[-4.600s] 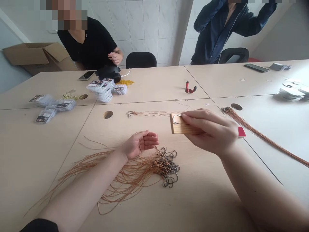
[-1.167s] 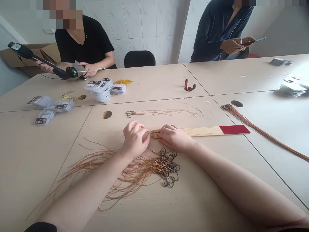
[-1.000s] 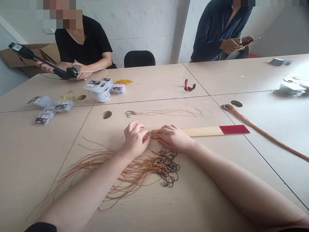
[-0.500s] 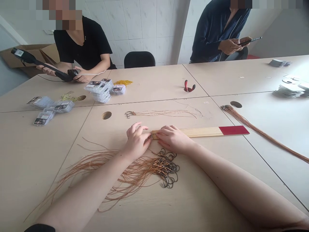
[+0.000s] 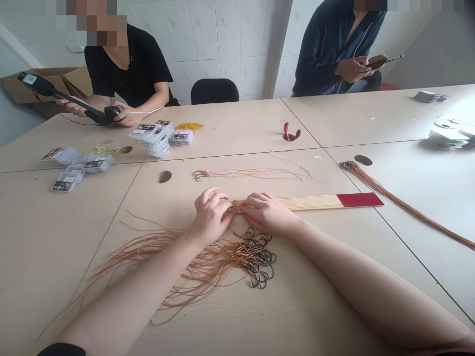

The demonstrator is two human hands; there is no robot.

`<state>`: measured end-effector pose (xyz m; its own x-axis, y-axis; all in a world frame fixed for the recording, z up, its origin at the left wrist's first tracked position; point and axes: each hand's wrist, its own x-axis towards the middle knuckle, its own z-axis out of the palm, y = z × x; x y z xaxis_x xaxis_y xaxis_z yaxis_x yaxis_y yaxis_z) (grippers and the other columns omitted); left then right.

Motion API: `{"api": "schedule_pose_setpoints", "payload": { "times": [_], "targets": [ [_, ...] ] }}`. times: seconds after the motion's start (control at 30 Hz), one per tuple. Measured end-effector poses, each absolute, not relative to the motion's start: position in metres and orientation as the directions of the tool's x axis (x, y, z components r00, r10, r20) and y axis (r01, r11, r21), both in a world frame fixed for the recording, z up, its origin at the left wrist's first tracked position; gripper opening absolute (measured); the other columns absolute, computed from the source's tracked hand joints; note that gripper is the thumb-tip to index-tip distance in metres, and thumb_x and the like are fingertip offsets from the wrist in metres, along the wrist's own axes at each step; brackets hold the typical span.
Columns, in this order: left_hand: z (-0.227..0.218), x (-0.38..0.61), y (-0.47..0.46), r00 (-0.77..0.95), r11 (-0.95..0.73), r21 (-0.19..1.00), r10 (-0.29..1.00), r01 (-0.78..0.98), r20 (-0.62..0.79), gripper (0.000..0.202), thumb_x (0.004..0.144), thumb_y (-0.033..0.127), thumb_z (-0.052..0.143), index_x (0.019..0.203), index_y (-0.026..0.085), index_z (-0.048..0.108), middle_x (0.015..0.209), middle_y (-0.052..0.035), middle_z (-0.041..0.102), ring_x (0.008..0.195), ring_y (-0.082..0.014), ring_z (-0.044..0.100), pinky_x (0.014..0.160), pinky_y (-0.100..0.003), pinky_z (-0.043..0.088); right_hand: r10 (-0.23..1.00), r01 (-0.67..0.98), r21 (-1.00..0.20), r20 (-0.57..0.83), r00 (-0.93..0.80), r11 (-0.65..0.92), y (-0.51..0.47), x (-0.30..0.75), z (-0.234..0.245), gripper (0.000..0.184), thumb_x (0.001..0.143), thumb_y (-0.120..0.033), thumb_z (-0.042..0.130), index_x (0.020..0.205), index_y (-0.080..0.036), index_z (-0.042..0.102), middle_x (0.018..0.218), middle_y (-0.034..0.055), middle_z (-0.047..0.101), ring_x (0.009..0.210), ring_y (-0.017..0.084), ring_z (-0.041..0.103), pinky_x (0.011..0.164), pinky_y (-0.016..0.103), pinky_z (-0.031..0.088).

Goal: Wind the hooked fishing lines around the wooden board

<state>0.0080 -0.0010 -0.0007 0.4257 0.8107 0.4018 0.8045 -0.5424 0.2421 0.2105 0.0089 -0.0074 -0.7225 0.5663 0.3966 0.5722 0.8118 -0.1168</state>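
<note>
Wooden slat (image 5: 308,201), red-ended, lies under right hand (image 5: 266,213).

On the counter (image 5: 74,257), the hooks (image 5: 258,262) lie nearer than the wooden strip (image 5: 308,201), with pliers (image 5: 291,131) beyond and packets (image 5: 154,139) leftward.

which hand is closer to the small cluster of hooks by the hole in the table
Left. The left hand sits just below the small cluster of hooks and slightly to its right; the right hand is further off, below it and well to the right.
</note>
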Motion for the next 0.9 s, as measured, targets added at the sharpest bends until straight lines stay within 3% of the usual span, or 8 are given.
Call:
{"api": "schedule_pose_setpoints", "payload": {
  "times": [0.9],
  "targets": [
    [0.0017,0.0084,-0.0026,0.399,-0.523,0.210,0.805,0.826,0.439,0.011,0.075,0.018,0.054,0.071,0.021,0.064,0.092,-0.0039,0.061,0.112,-0.0281,0.038,0.092,-0.045,0.030,0.541,0.539,-0.129,0.397,-0.741,0.833,0.0094,0.2103,-0.0081,0.020,0.087,-0.019,0.042,0.096,-0.017,0.059,0.097,0.0080,0.060,0.094,0.019,0.048,0.078,0.034,0.044]
  ]
}}
